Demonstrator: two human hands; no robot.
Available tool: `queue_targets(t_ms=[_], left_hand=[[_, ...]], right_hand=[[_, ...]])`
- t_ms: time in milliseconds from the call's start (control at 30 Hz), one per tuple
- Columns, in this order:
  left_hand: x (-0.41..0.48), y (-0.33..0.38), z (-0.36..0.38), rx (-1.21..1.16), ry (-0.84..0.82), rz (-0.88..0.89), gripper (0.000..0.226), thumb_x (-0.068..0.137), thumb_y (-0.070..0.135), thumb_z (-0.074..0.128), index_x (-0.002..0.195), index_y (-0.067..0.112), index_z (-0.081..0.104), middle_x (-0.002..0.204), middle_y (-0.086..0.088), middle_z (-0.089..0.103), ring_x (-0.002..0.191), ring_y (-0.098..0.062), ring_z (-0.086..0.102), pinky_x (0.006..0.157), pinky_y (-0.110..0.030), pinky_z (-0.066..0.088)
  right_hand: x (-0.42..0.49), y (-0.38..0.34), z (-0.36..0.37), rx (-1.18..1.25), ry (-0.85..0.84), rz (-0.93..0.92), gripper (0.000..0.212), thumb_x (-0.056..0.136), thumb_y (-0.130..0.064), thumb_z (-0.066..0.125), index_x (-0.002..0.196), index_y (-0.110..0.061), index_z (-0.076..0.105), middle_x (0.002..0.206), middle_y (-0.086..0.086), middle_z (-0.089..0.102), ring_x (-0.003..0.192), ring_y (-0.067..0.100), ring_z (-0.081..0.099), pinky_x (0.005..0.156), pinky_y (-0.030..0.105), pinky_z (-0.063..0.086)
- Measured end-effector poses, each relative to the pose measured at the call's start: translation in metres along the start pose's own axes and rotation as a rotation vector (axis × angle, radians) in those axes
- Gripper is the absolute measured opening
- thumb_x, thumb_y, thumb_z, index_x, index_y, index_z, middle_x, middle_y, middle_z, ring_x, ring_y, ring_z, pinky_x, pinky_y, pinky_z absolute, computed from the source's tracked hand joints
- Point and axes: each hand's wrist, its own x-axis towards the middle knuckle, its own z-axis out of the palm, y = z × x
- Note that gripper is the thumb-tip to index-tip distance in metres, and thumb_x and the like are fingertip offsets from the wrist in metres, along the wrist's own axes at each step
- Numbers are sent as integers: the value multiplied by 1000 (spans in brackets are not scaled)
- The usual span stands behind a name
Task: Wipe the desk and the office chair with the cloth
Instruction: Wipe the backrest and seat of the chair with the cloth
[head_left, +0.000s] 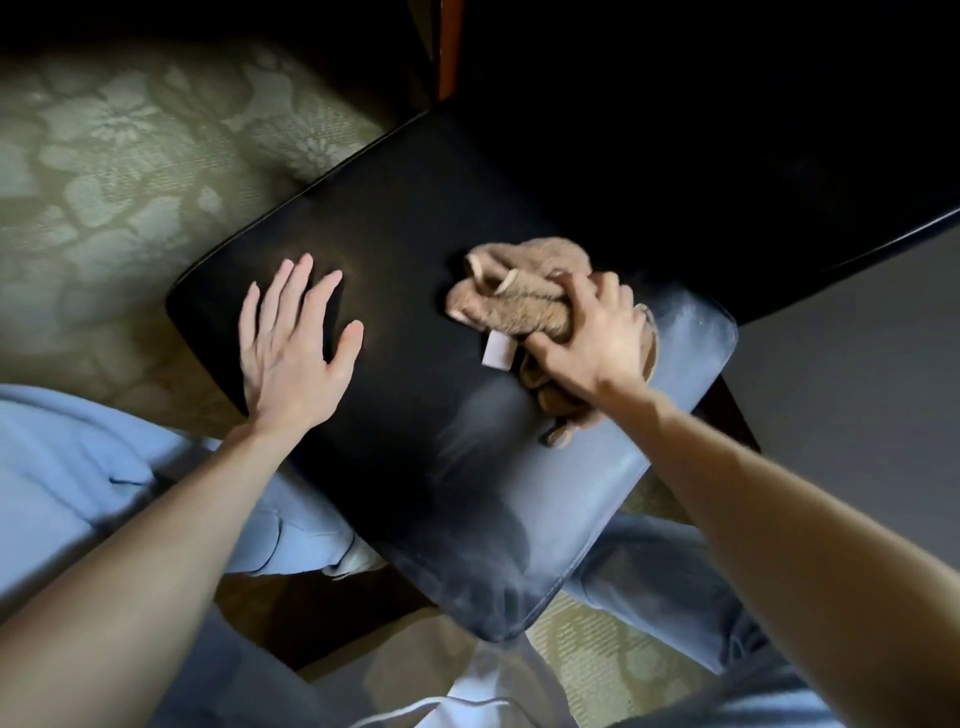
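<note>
The black padded seat of the office chair (415, 395) fills the middle of the view, tilted like a diamond. My left hand (293, 343) lies flat on its left side with straight, spread fingers. A crumpled tan cloth (514, 293) with a small white tag sits on the right part of the seat. My right hand (592, 332) grips the cloth from above, fingers curled into its folds, and presses it onto the seat. The cloth's lower end trails out under my wrist.
Green floral-patterned carpet (130, 171) lies to the left and below the seat. A dark desk edge (831, 249) crosses the upper right, with grey floor (857, 374) beneath. My legs in light blue trousers (93, 467) flank the seat's near corner.
</note>
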Motion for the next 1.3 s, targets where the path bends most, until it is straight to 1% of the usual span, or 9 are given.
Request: queue_targets(t_ms=[267,433,533,600,733,833,967,1067,1300], left_hand=[[1,8,-14,14,-133,-35,60,100,46,40,154,21,43,167,-7,30,157,-21,20,128,-46,7],[4,8,-18,-13,-192,-43,65,96,47,38,155,20,41,168,-8,27,157,-22,17,128,-45,2],[1,9,-17,-36,-213,-59,66,97,49,37,157,21,38,169,-7,24,158,-21,14,128,-45,0],[-5,10,-17,-34,-185,-65,67,96,47,42,156,18,41,167,-11,27,157,-25,18,127,-46,3],[-12,4,-16,52,-269,4,75,93,48,35,161,18,29,171,-12,15,159,-25,9,127,-46,0],[-14,5,-14,21,-248,-26,73,96,54,33,160,19,30,171,-11,15,159,-24,6,127,-48,-1],[-17,9,-14,34,-271,-36,77,95,60,30,162,20,26,171,-11,11,159,-24,2,127,-49,-2],[-12,7,-15,58,-336,-19,86,92,69,28,163,23,16,172,-10,3,159,-22,-6,126,-49,-7],[-9,7,-12,58,-261,7,82,94,67,32,162,23,22,172,-9,9,159,-22,-1,127,-50,-1]], right_hand=[[-103,-93,26,141,-49,-112,63,66,-61,59,122,-31,53,111,2,44,103,28,44,93,48,37],[-145,-119,17,380,-274,-214,57,70,-53,70,122,-32,59,109,-1,50,104,25,52,98,46,41],[-146,-119,-4,605,-471,-171,51,66,-47,72,115,-35,65,105,-5,57,102,17,60,97,34,46],[-140,-109,-22,661,-448,-159,49,65,-45,71,112,-31,67,103,-3,58,99,16,59,94,32,47],[-104,-73,-66,275,-92,-226,66,66,-54,63,128,-30,62,113,4,52,110,29,54,95,44,47],[-63,-43,-98,27,96,-160,74,66,-59,60,134,-30,57,125,10,51,116,35,49,95,48,42],[-11,-6,-107,-250,-49,40,83,77,-49,78,149,-28,40,156,19,28,142,44,28,110,63,30],[15,11,-90,-216,-144,97,91,80,-71,69,154,-33,32,165,18,14,152,42,13,115,71,17],[38,65,-45,-188,-195,217,92,78,-88,53,155,-48,22,155,16,28,142,42,27,108,66,29]])
